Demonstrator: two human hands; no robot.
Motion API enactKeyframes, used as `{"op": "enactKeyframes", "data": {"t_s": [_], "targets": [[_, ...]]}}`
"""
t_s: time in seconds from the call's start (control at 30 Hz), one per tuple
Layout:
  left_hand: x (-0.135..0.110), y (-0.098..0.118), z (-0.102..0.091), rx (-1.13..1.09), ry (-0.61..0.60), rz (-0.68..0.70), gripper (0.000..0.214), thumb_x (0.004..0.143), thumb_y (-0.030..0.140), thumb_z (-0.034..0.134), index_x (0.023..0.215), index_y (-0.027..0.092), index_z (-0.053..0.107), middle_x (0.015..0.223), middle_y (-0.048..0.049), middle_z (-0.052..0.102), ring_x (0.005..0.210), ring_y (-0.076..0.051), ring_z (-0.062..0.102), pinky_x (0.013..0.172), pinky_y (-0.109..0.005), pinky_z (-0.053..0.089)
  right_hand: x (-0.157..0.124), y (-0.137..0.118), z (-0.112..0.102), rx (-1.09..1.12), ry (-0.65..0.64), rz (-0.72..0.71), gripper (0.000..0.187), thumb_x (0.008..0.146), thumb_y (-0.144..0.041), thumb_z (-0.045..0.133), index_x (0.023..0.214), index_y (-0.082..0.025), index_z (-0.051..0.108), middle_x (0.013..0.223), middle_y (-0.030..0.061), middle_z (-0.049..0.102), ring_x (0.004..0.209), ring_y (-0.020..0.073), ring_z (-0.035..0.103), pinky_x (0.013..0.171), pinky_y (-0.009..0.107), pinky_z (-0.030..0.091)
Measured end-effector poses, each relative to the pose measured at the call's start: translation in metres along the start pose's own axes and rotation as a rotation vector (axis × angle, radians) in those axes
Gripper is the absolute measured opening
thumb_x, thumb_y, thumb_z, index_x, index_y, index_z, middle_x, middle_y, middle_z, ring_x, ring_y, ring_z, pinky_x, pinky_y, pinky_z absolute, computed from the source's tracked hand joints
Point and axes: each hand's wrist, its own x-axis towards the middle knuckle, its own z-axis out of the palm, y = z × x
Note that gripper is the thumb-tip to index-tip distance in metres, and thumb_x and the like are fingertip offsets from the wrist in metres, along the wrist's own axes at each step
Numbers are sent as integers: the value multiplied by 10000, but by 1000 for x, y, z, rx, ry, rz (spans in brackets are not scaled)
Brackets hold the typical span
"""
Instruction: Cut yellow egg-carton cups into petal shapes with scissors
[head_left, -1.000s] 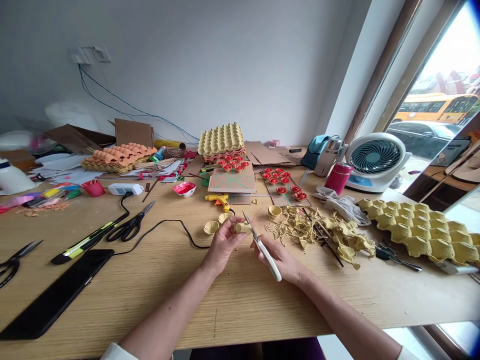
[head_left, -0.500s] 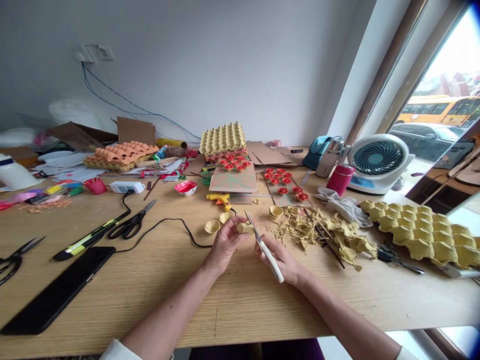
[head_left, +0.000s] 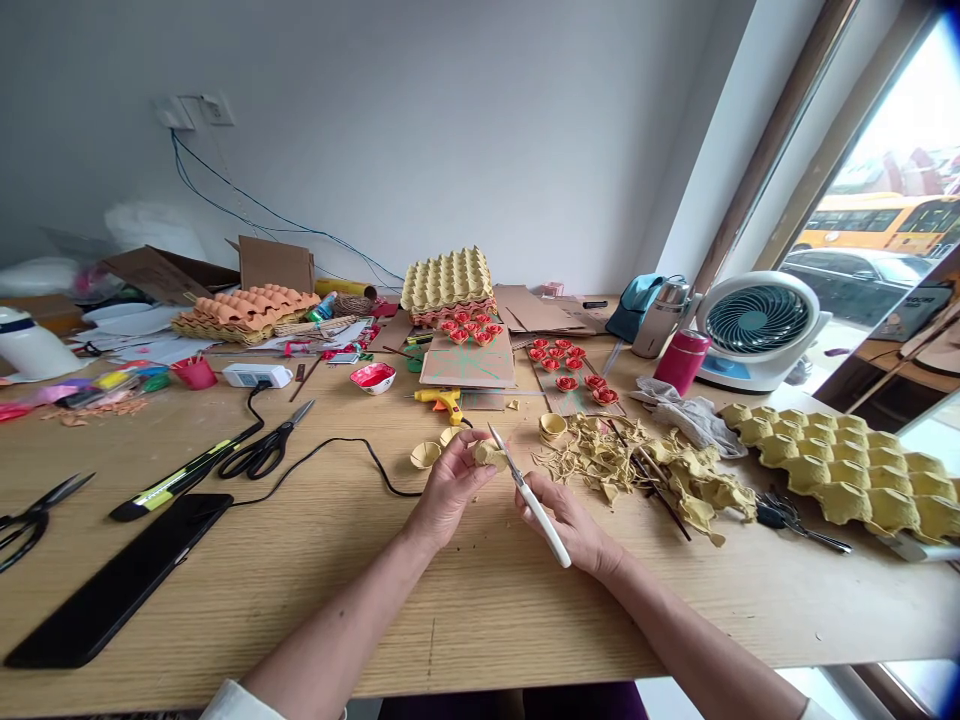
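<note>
Between the thumb and fingers of my left hand [head_left: 448, 488] is a small yellow egg-carton cup [head_left: 489, 456], partly covered by the fingers. My right hand [head_left: 564, 520] grips white-handled scissors [head_left: 544, 520], their blades pointing up and away beside the cup's right edge. Whether the blades touch the cup I cannot tell. Just beyond my left hand sit cut cups [head_left: 426, 455] and a yellow glue gun [head_left: 442, 402]. To the right of my right hand lies a heap of yellow carton scraps [head_left: 600, 450], with stacked cups [head_left: 553, 427] at its left end.
A yellow egg tray [head_left: 847, 465] lies at the right, near a fan [head_left: 757, 330]. Red paper flowers [head_left: 555, 352] rest on cardboard at the back. On the left are black scissors [head_left: 262, 450], a utility knife [head_left: 172, 480], a black slab [head_left: 120, 580] and a cable [head_left: 337, 440].
Both hands stay almost in place, still holding the cup and the scissors. My right hand and the scissors' handle have shifted very slightly to the right.
</note>
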Motion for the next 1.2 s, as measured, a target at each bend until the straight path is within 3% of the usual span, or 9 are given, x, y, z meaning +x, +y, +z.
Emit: {"op": "enactKeyframes", "data": {"t_s": [0.23, 0.53, 0.93, 1.2], "targets": [[1, 3, 0, -35, -8, 12, 412, 683, 180, 818, 1040, 251, 624, 841, 38, 700, 916, -135, 663, 885, -258, 462, 0, 5, 1, -1, 9, 18, 339, 923, -512, 487, 788, -203, 519, 748, 0, 530, 711, 167, 470, 678, 289, 374], [0, 8, 1, -32, 29, 2, 393, 701, 197, 800, 1041, 252, 610, 860, 37, 707, 832, -108, 657, 720, -205, 435, 0, 2, 2, -2, 23, 40, 373, 919, -536, 488, 746, -205, 495, 699, -9, 502, 658, 156, 442, 638, 284, 370], [3, 7, -7, -26, 49, -13, 426, 682, 209, 811, 1078, 233, 655, 915, 18, 676, 793, -90, 579, 704, -197, 432, -1, 5, 2, 63, 75, 61, 352, 862, -499, 620, 695, -198, 542, 646, -28, 483, 606, 131, 412, 583, 261, 331], [-1, -5, 0, 46, -30, -13, 362, 692, 215, 815, 1007, 208, 636, 940, -11, 685, 878, -139, 594, 821, -254, 435, 9, 3, 6, 315, 193, 97, 410, 827, -607, 634, 900, -218, 526, 759, -4, 542, 621, 137, 461, 563, 265, 391]]}}
